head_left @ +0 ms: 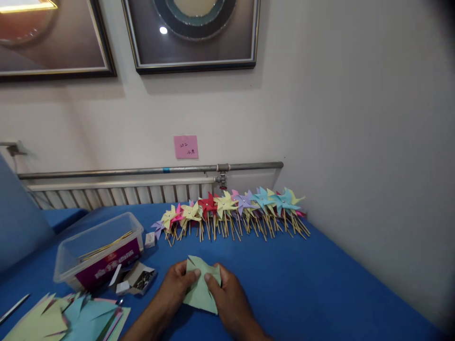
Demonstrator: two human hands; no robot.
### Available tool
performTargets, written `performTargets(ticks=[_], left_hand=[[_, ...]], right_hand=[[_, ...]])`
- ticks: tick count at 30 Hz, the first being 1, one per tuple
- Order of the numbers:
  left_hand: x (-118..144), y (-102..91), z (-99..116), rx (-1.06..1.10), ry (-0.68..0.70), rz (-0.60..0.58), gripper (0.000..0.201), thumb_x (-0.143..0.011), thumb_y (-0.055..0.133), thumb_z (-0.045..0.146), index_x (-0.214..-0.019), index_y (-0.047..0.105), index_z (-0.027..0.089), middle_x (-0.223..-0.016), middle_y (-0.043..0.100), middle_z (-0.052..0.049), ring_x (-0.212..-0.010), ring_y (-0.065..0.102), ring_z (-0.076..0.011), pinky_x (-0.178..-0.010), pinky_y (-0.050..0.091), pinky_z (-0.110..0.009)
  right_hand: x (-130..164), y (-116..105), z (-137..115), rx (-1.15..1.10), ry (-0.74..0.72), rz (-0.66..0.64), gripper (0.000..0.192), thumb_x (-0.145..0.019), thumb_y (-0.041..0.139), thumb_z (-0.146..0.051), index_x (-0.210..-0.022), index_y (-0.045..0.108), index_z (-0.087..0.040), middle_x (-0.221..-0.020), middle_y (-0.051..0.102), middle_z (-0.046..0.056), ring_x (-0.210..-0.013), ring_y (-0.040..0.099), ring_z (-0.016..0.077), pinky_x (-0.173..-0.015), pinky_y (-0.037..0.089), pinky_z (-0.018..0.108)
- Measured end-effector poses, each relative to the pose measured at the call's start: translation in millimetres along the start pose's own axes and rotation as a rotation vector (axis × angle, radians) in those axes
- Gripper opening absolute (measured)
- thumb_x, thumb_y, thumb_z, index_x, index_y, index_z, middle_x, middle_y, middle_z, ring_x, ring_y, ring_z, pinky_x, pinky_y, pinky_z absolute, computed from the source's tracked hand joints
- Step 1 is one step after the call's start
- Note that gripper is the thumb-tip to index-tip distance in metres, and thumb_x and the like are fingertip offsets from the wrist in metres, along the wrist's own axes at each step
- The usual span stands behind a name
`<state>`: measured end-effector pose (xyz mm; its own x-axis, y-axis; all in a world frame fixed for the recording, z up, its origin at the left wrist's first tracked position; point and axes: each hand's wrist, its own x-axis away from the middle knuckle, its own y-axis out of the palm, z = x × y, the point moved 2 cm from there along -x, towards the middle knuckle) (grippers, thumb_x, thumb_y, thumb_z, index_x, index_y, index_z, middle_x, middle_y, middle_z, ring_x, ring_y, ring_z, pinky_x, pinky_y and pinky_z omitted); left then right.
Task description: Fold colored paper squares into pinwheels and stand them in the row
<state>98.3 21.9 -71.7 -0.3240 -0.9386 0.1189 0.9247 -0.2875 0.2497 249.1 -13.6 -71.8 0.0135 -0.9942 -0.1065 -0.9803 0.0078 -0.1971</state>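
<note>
Nearest the camera, the left hand (176, 284) and right hand (227, 296) rest on the blue table (320, 284), fingertips pressed together on a pale green cut paper square (200, 289), folding its corners toward the centre. At the lower left lies a stack of cut coloured papers (71, 319). Just beyond it, a small open cardboard box (137, 279) holds metal pins. Behind that, a clear plastic tub (99, 251) contains thin wooden sticks. Farthest back, finished pinwheels (234, 213) lie in a row by the wall.
</note>
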Motion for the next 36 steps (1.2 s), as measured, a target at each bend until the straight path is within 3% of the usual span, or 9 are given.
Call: performTargets(ticks=[9,15,24,36], left_hand=[[-3,-0.7,-5,0.030,0.009,0.035,0.044,-0.059,0.087,0.045,-0.080,0.071,0.010,-0.064,0.070,-0.007,-0.051,0.060,-0.0156,-0.052,0.046,-0.025],[1,2.2,1,0.029,-0.023,0.031,0.040,-0.057,0.089,0.037,-0.079,0.069,0.010,-0.060,0.068,-0.005,-0.050,0.059,-0.0150,-0.052,0.046,-0.025],[7,8.3,11,0.001,-0.036,0.076,0.045,-0.053,0.090,0.044,-0.075,0.067,0.012,-0.059,0.067,-0.004,-0.050,0.058,-0.0143,-0.052,0.045,-0.025],[3,2.3,3,-0.005,-0.030,0.042,0.044,-0.057,0.089,0.042,-0.080,0.069,0.011,-0.062,0.068,-0.004,-0.051,0.058,-0.0145,-0.053,0.045,-0.025]], right_hand=[[-1,0,1,0.008,-0.009,0.000,0.027,-0.089,0.054,-0.046,-0.088,0.063,-0.021,-0.074,0.066,0.001,-0.067,0.059,0.0164,-0.060,0.042,0.024],[-1,1,3,0.017,-0.002,0.009,0.027,-0.090,0.055,-0.046,-0.086,0.061,-0.020,-0.072,0.064,-0.001,-0.066,0.057,0.0147,-0.058,0.039,0.022],[0,1,-4,0.013,-0.012,0.007,0.019,-0.090,0.052,-0.036,-0.080,0.056,-0.020,-0.068,0.058,-0.002,-0.062,0.051,0.0134,-0.056,0.037,0.022],[0,1,-1,0.070,-0.023,0.024,0.020,-0.090,0.052,-0.038,-0.080,0.057,-0.021,-0.068,0.060,-0.001,-0.063,0.053,0.0137,-0.056,0.036,0.022]])
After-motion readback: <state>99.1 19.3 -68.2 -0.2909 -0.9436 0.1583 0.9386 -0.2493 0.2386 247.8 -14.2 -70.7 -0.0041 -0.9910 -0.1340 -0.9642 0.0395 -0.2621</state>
